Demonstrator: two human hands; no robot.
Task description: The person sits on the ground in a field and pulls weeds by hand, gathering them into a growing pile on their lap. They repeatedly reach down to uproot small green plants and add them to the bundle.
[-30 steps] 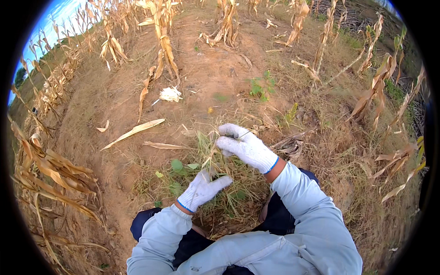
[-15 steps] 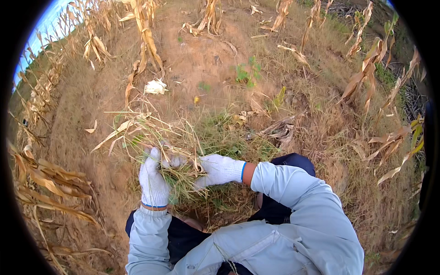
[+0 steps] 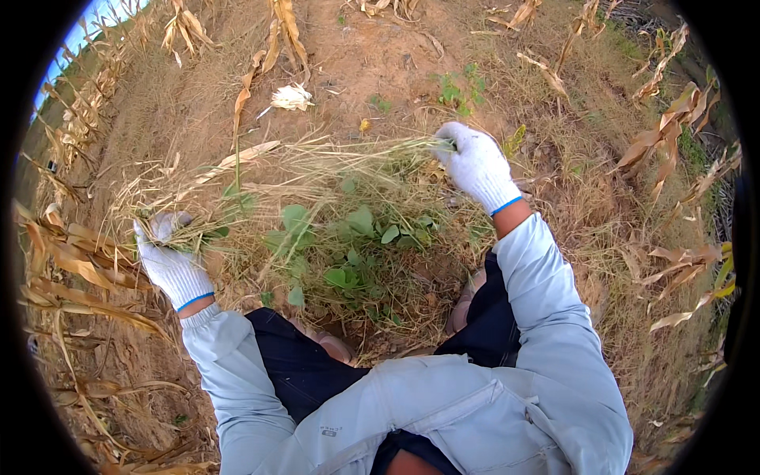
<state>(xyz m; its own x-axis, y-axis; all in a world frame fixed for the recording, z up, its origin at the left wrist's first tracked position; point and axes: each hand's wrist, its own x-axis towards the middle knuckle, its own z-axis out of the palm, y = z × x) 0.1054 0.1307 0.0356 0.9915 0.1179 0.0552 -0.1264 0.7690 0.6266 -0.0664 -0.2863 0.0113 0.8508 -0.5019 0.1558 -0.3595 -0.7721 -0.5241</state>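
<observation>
My left hand (image 3: pixel 169 252), in a white knit glove with a blue cuff edge, is closed around a bunch of dry and green grass (image 3: pixel 186 232) at the left. Farther off to the right, my right hand (image 3: pixel 473 164), gloved alike, grips the end of long grass strands (image 3: pixel 356 149). These strands stretch leftward across the space between my hands. Below them, broad-leaved green plants (image 3: pixel 348 273) grow among straw and grass in front of my feet. The fingertips of my right hand are partly hidden by its own glove.
Dry corn stalks (image 3: pixel 289 32) stand ahead, with more dry corn leaves (image 3: pixel 87 253) at the left and right. A pale corn husk (image 3: pixel 291 97) lies on the reddish soil (image 3: pixel 364 63). My shoes (image 3: pixel 332 346) are on the ground close to the plants.
My hands were close together over a grass bundle; now they are wide apart. The left has moved left, the right far and to the right, with grass drawn out between. Green leaves now show below.
</observation>
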